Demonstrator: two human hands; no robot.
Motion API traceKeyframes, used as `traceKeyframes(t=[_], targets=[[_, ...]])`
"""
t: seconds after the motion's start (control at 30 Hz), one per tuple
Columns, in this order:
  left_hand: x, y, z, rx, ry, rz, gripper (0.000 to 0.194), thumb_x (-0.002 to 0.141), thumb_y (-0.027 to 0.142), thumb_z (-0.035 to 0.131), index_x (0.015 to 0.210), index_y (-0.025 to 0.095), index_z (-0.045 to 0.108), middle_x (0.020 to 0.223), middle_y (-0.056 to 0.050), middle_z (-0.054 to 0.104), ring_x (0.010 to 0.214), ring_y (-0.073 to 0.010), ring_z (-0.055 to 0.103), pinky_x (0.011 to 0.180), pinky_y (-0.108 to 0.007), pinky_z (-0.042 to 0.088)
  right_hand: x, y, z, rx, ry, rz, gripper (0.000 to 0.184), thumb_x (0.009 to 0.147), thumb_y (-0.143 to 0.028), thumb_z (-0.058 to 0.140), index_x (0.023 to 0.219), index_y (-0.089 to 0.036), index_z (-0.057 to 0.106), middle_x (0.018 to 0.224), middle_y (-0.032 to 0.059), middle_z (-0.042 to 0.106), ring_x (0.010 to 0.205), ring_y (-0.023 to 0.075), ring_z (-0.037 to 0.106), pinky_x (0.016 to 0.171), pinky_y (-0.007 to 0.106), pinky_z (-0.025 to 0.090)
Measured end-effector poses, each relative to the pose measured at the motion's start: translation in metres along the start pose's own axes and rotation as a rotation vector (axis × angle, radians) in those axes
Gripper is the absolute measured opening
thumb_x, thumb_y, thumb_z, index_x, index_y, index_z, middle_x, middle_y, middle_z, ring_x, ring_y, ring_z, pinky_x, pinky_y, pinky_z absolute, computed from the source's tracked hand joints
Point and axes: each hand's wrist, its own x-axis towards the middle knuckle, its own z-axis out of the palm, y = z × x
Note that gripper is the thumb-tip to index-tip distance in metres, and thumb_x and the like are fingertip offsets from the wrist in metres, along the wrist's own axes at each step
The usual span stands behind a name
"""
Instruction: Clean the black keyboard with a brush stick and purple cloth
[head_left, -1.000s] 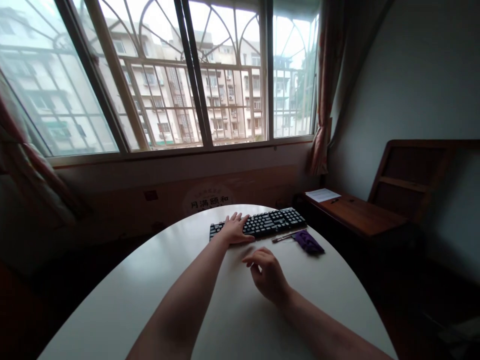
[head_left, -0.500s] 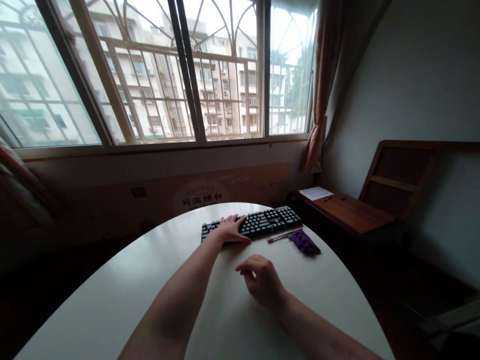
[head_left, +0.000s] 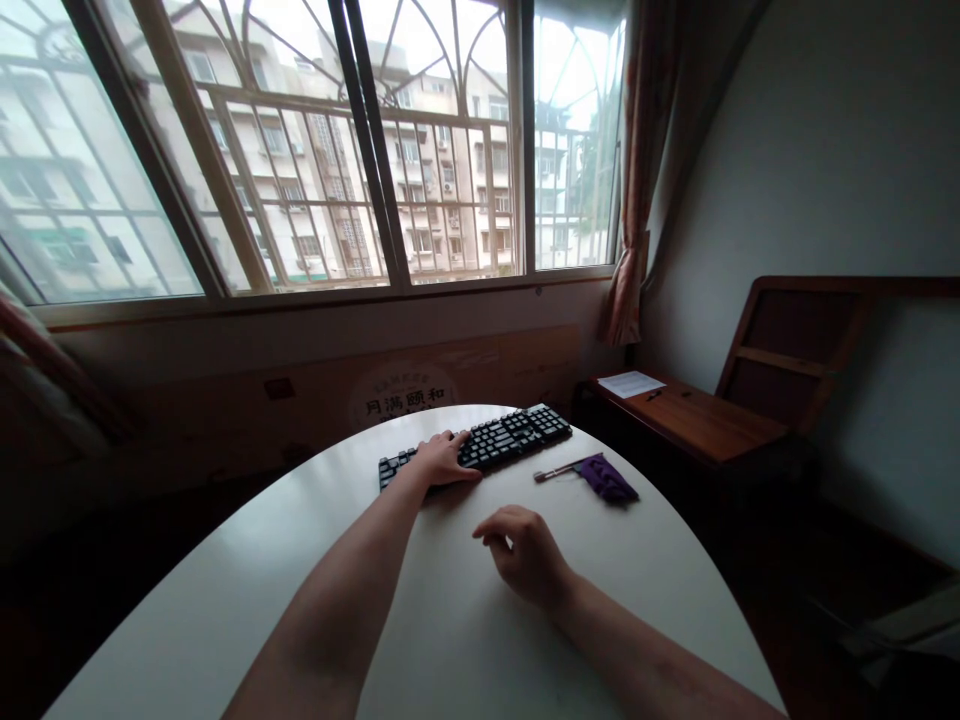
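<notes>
A black keyboard [head_left: 517, 436] lies at a slant near the far edge of the round white table. My left hand [head_left: 441, 460] grips its left half from above, the fingers reaching across the keys and the thumb along the near edge. Part of the keyboard is hidden beneath that hand. Closer to me, my right hand [head_left: 523, 552] rests curled at the table, fingers bent toward the thumb, and nothing shows in it. To its upper right lie a small brush [head_left: 559, 470] and a crumpled purple cloth [head_left: 609, 480], touching or nearly touching each other.
The white table [head_left: 202, 590] has a curved edge. Beyond it stands a wall with a barred window [head_left: 442, 200] and curtains [head_left: 630, 290]. On the right, a wooden bench [head_left: 720, 425] carries a paper sheet [head_left: 631, 384] and small dark items.
The keyboard has slid left across the table together with my left hand, widening the gap to the brush and purple cloth. My right hand has stayed nearly still.
</notes>
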Motion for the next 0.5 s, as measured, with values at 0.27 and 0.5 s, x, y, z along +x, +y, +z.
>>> traceKeyframes(t=[0.27,0.5], targets=[[-0.056,-0.061,-0.008,0.020,-0.025,-0.151,0.103,0.063,0.077,0.063,0.150,0.028,0.032,0.142,-0.017,0.045,0.129,-0.0396,0.043,0.100,-0.046,0.040,-0.003,-0.003,-0.001,0.063,-0.120,-0.044,0.028,0.076,-0.005,0.053,0.085,-0.021,0.075,0.077,-0.0024,0.067,0.069,0.0076,0.060,0.071,0.017,0.044],[-0.130,-0.117,-0.016,-0.032,-0.033,-0.128,0.102,0.062,0.073,0.066,0.147,0.026,0.039,0.140,-0.014,0.048,0.123,-0.0368,0.049,0.101,-0.040,0.040,-0.004,-0.005,-0.005,0.053,-0.142,-0.014,0.027,0.075,-0.006,0.053,0.083,-0.020,0.075,0.076,-0.0018,0.067,0.065,0.0069,0.059,0.064,0.015,0.043]])
